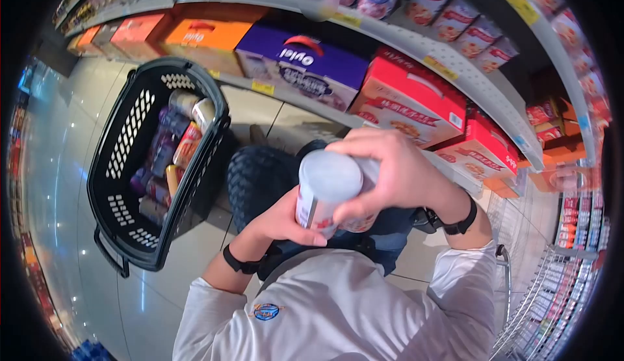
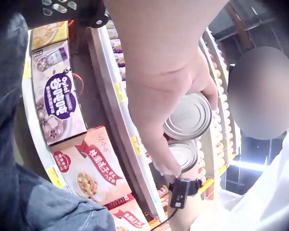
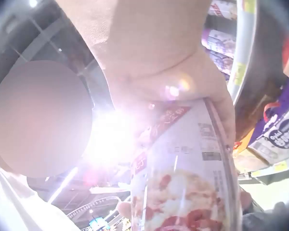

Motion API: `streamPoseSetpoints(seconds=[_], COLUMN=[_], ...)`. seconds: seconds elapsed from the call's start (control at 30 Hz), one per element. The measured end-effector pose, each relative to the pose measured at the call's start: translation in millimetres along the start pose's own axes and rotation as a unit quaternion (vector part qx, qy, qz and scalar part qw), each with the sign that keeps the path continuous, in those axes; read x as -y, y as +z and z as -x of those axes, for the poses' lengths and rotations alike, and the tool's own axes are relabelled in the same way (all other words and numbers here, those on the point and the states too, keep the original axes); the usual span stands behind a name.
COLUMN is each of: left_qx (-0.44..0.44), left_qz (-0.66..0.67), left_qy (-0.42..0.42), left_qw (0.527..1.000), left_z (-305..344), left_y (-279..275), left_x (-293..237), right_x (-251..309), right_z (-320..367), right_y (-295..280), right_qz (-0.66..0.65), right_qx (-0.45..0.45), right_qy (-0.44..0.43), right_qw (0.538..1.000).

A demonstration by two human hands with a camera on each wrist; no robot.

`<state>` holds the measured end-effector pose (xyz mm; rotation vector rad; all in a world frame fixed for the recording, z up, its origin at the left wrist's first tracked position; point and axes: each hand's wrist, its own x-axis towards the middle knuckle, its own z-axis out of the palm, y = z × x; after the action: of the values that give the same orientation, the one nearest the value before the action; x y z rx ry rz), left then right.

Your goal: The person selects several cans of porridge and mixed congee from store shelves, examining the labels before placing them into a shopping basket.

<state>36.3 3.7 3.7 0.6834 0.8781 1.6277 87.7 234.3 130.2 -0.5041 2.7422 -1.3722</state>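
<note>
Over the person's lap, both hands hold two printed food cans side by side. The nearer can point(image 1: 330, 179) has a pale round lid and leans slightly; the second can point(image 1: 369, 172) is partly covered by the right hand. The left hand point(image 1: 283, 221) grips low, its thumb across the nearer can's front. From above, the right hand point(image 1: 390, 166) curls round the pair near their tops. Metal can ends point(image 2: 189, 118) show beneath the left hand in the left wrist view. The right wrist view shows a can label point(image 3: 183, 187) with a picture of food in a bowl.
A black basket point(image 1: 97, 159) with several cans and bottles stands on the tiled floor at left. Ahead, the lower shelf carries a purple carton point(image 1: 302, 68), orange cartons point(image 1: 205, 39) and red cartons point(image 1: 416, 101). A wire cart point(image 1: 530, 309) is at right.
</note>
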Motion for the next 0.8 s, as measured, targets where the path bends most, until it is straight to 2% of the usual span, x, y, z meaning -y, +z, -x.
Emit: streamPoseSetpoints(seconds=[0.03,0.1,0.17,0.23,0.3,0.37,0.43,0.5,0.57,0.63,0.73,0.8], left_qx=[0.0,-0.024,-0.033,-0.039,-0.027,-0.014,0.031,0.038,0.053,0.076,0.06,0.094], left_qz=[0.06,0.188,0.283,0.325,0.334,0.344,0.343,0.359,0.389,0.439,0.452,0.436], left_qy=[-0.018,-0.023,-0.021,-0.031,-0.028,-0.032,-0.025,-0.016,0.01,0.029,0.032,0.029], left_qw=[0.998,0.982,0.958,0.944,0.942,0.938,0.939,0.932,0.92,0.895,0.889,0.895], left_z=[5,8,12,14,16,17,16,13,6,-4,-11,-14], left_y=[-5,-3,-4,-11,-15,-17,-19,-19,-14,-12,-9,-7], left_x=[13,22,26,24,25,28,34,38,35,34,29,31], right_x=[-9,-26,-42,-50,-63,-70,-81,-89,-95,-92,-101,-104], right_z=[-7,-17,-19,-21,-23,-21,-18,-13,-8,-4,-1,0], right_y=[5,16,28,36,44,52,58,62,66,76,81,83], right_qz=[-0.039,-0.196,-0.243,-0.352,-0.392,-0.482,-0.495,-0.581,-0.603,-0.714,-0.731,-0.74], right_qx=[0.021,0.036,0.029,-0.06,-0.069,-0.135,-0.151,-0.196,-0.201,-0.242,-0.259,-0.261], right_qy=[0.033,0.139,0.161,0.197,0.202,0.174,0.164,0.104,0.08,0.036,0.005,-0.016], right_qw=[0.998,0.97,0.956,0.913,0.895,0.848,0.84,0.783,0.768,0.656,0.632,0.62])
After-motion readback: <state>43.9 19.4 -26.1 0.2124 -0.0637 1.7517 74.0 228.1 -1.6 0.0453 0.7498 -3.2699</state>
